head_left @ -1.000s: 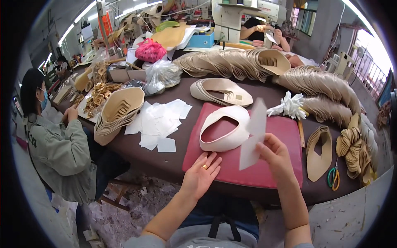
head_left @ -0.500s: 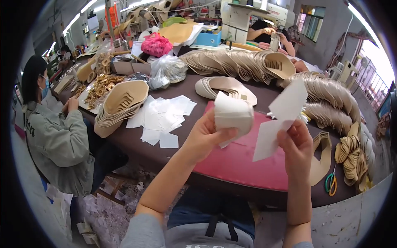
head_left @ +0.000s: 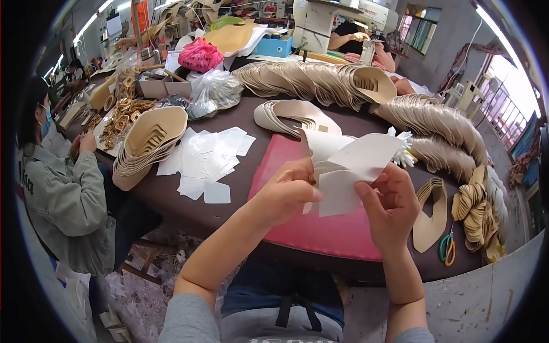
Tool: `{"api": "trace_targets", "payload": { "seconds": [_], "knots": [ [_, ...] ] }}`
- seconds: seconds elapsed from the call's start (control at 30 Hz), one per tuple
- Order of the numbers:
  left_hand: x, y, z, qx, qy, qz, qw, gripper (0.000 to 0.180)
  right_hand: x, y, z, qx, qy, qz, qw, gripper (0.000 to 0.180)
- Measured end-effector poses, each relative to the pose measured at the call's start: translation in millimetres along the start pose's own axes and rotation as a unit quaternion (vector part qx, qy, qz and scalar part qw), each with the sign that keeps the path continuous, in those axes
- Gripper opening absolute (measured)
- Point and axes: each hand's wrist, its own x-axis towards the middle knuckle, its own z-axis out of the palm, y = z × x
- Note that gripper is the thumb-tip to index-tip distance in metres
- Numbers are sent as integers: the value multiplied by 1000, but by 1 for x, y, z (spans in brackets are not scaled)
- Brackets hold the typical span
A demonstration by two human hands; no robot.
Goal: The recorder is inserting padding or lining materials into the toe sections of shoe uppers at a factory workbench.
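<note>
Above the red mat [head_left: 343,243] both my hands are raised close together. My left hand [head_left: 286,191] is closed on a curved cream shoe upper piece [head_left: 326,144], its fingers partly behind it. Thin white sheet pieces [head_left: 366,163] are pinched between the thumb and fingers of my right hand [head_left: 392,206]. They overlap the front of the upper piece; whether they touch it I cannot tell. Left of the mat lies a loose pile of similar white sheet pieces [head_left: 206,157]. Beyond my hands is a stack of beige shoe uppers [head_left: 280,117].
Nested beige uppers [head_left: 151,143] stand at the left, and long rows of them [head_left: 309,83] curve along the back and right. Scissors [head_left: 448,246] lie near a beige upper [head_left: 430,220] at the right. A person in a grey-green jacket [head_left: 66,206] sits at the left.
My right hand has brought the white sheet pieces left, against or in front of the cream upper piece. The upper piece has turned in my left hand. The whole view has shifted slightly.
</note>
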Motion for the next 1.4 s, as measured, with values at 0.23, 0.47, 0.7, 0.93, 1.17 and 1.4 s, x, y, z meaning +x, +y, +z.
{"api": "trace_targets", "payload": {
  "seconds": [0.23,0.47,0.7,0.93,1.17,1.4],
  "knots": [
    [1,3,20,172,121,0,978,26,3,-5,1,-56,-3,-36,998,33],
    [-6,-11,22,304,128,36,943,16,46,-29,-25,-135,-122,-174,968,34],
    [3,4,31,347,92,-42,932,15,94,-51,-45,-256,-392,-132,874,30],
    [2,-2,17,282,97,-47,953,16,89,-28,-22,-201,-299,-109,927,20],
    [-17,0,12,247,184,-26,951,17,57,-6,-31,64,-186,321,926,13],
    [-28,-8,3,359,232,18,904,19,29,0,-5,47,-182,180,966,11]
  ]
}}
